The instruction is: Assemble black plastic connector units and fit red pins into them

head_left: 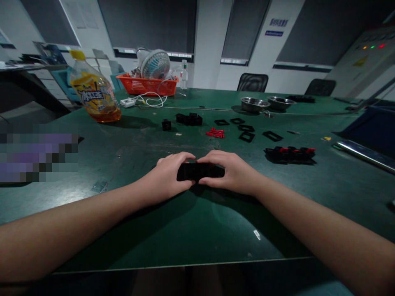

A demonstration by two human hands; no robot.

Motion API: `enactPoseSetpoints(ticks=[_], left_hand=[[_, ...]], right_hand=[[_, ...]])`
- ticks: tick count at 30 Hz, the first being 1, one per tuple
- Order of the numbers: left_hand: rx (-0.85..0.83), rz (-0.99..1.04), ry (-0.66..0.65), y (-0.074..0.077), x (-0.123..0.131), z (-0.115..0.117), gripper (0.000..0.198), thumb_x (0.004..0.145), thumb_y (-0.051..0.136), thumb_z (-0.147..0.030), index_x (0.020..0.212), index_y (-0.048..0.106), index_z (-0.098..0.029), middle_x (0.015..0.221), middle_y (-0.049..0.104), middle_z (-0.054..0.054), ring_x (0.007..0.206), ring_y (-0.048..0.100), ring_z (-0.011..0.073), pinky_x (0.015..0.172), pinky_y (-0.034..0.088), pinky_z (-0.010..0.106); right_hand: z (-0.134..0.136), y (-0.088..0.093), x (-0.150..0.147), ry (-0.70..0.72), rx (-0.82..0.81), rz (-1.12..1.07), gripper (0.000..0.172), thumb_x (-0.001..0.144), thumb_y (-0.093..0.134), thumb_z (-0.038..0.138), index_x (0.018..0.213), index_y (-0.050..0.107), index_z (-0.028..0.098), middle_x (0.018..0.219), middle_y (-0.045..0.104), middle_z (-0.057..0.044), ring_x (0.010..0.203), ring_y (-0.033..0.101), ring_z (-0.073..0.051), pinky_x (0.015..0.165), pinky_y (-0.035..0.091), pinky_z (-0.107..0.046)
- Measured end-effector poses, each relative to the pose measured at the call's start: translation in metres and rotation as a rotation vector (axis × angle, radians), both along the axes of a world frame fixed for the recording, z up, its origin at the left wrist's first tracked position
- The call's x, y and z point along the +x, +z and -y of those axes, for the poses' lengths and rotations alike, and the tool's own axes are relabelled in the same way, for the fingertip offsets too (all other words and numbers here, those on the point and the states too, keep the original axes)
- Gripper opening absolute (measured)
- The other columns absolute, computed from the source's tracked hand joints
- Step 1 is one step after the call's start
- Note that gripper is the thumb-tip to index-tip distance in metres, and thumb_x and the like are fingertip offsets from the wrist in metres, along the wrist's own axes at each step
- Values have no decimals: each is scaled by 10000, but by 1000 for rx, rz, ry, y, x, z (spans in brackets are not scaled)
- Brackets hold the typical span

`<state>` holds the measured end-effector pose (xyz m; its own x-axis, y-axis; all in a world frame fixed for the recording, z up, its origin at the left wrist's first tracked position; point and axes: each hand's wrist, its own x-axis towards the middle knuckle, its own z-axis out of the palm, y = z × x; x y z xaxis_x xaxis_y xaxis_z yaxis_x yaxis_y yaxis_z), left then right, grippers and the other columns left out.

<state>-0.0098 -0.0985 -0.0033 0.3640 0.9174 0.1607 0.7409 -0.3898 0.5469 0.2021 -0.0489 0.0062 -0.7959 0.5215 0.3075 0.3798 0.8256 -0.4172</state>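
Both of my hands grip one black rectangular plastic part just above the green table. My left hand wraps its left end with curled fingers. My right hand closes on its right end. Beyond them lie small red clips, several black frames, a black block and a cluster of black parts. To the right rests a row of black parts with red inserts.
A yellow drink bottle stands at the left. An orange basket with a white fan sits at the back, beside a white power strip. Two steel bowls and office chairs are farther right. A metal bar lies at the right edge.
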Motion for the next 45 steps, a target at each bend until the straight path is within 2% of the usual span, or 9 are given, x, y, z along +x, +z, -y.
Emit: enactPoseSetpoints(ticks=[34,45], left_hand=[[18,-50,-5,1,0,0,477,769,632,-287,1220,544,-161,1236,611,105,1169,540,296,1010,406,478],[31,-52,-9,0,0,0,474,767,625,-285,1217,547,-160,1225,618,101,1159,552,299,1001,419,478]], right_hand=[[0,1,1,6,21,-14,387,787,710,357,1109,675,144,994,687,-88,920,639,-198,813,498,-326],[0,1,0,5,9,-21,377,782,712,361,1111,683,177,999,691,-80,914,644,-202,806,504,-335]])
